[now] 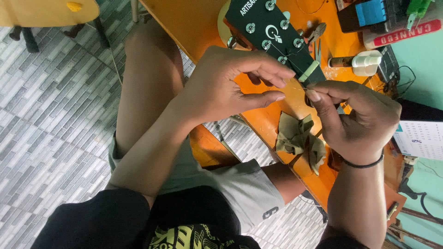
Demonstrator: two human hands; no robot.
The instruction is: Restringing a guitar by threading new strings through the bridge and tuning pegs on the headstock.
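Both hands pinch a thin guitar string (295,87) at the black headstock's (270,32) five o'clock: left hand (226,87) fingers and right hand (357,120) fingers closed narrowly on it, above the orange worktop (194,18).

Glossy black headstock (272,34) – shiny metal pegs (250,28); matt crumpled cloth (300,138).

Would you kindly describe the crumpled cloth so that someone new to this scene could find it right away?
Start at the orange table and the black guitar headstock lying on it. Follow the table edge down from the headstock, past the left hand, to just left of the right hand. There lies the crumpled cloth: olive-green, soft and folded, unlike the hard tools and the white bottle farther up.
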